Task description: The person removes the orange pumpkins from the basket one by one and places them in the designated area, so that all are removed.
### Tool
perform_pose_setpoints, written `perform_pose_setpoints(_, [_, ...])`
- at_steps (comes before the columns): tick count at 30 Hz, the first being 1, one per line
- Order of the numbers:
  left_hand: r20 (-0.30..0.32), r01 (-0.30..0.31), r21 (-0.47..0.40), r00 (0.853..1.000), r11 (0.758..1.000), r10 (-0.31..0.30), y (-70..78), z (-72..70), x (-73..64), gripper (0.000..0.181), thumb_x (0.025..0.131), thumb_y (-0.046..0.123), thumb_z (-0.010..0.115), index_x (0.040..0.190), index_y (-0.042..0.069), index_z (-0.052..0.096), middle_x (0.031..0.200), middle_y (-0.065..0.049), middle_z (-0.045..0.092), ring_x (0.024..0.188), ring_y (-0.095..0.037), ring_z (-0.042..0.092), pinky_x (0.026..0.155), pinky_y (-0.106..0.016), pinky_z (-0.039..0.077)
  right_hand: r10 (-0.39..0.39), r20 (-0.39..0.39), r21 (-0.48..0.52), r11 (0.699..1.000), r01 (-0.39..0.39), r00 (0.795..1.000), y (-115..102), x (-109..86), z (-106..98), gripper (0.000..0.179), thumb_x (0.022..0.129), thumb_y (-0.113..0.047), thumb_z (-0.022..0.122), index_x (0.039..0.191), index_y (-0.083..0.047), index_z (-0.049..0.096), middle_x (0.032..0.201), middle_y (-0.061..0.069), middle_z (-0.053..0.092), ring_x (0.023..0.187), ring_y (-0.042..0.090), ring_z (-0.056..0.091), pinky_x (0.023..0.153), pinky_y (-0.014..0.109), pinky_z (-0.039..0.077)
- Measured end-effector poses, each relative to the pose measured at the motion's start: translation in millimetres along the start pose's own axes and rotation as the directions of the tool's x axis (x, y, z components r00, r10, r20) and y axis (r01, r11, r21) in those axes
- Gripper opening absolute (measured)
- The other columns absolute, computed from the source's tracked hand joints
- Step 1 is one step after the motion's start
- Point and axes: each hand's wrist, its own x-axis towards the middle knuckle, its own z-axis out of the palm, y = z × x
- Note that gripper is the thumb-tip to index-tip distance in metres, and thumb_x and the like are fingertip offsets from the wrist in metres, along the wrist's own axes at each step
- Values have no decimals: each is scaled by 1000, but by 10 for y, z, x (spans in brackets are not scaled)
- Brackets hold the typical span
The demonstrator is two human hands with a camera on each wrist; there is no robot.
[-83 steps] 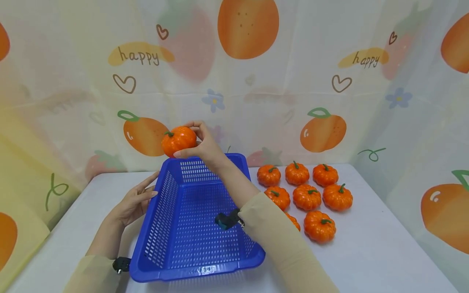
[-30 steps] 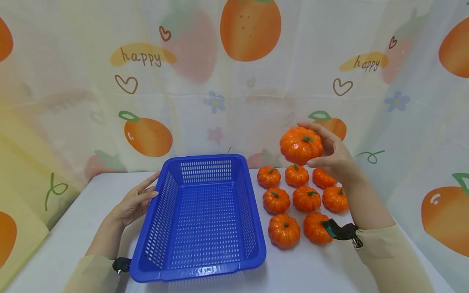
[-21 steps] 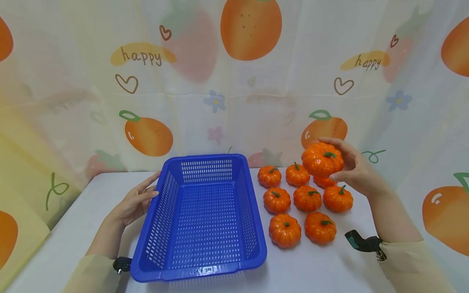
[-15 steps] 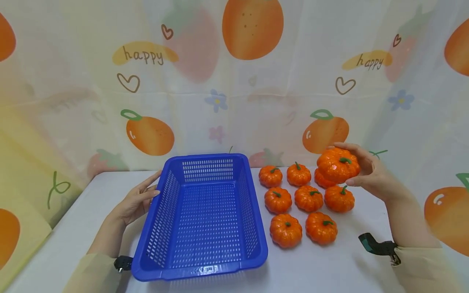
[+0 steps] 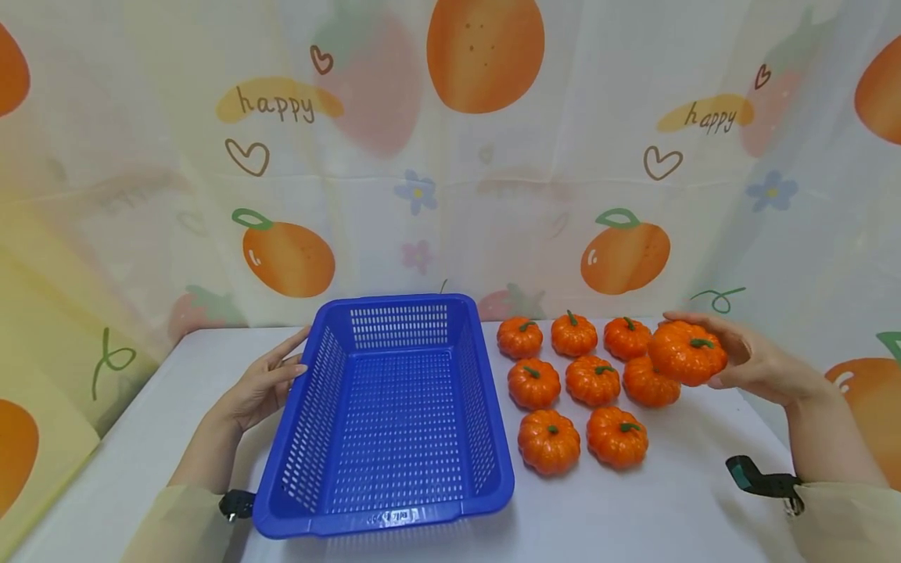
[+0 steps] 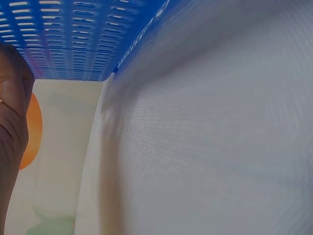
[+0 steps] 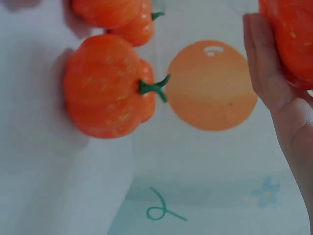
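Note:
My right hand (image 5: 756, 363) grips an orange toy pumpkin (image 5: 683, 353) with a green stem, fingers behind it and thumb at its lower side. It overlaps the right pumpkin of the middle row (image 5: 649, 383) in the head view. In the right wrist view the held pumpkin (image 7: 298, 44) shows at the upper right, partly cut off. My left hand (image 5: 260, 387) holds the left rim of a blue plastic basket (image 5: 383, 522), thumb at the rim and fingers against the outer side. The basket's perforated floor shows bare.
Several more toy pumpkins stand in rows right of the basket, among them a front-row pumpkin (image 5: 617, 438) and a back-row pumpkin (image 5: 519, 338). A white table (image 5: 676, 500) bears everything. Behind it hangs a fruit-print curtain (image 5: 486, 195).
The right hand has carried the pumpkin from above the basket's back edge to the right and lowered it beside the rows. The left hand and basket have stayed in place.

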Motion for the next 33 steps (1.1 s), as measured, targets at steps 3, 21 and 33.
perform_pose_setpoints(3, [13, 0, -5, 1000, 1000, 0, 1, 3, -6, 71, 103, 0, 38, 160, 13, -3, 129, 3, 64, 103, -11, 72, 85, -26, 61, 48, 68, 11, 999, -49, 997, 128, -86, -21, 79, 81, 18, 46, 153, 6, 16, 154, -5, 39, 132, 7, 49, 101, 27, 55])
perform_pose_setpoints(21, [11, 0, 10, 1000, 1000, 0, -2, 19, -10, 71, 103, 0, 38, 160, 15, -2, 128, 3, 65, 102, -10, 72, 86, -26, 61, 461, 130, -51, 887, -458, 878, 534, -424, -1, 80, 75, -1, 63, 149, 2, 33, 148, -14, 48, 130, -4, 40, 100, 14, 38])
perform_pose_setpoints(33, [18, -14, 11, 1000, 1000, 14, -9, 10, -13, 71, 103, 0, 38, 160, 16, -1, 128, 4, 65, 103, -10, 72, 85, -25, 61, 549, 123, -138, 834, -534, 827, 631, -441, 70, 84, 75, -7, 68, 152, -2, 33, 151, -18, 46, 128, -8, 42, 104, 28, 35])
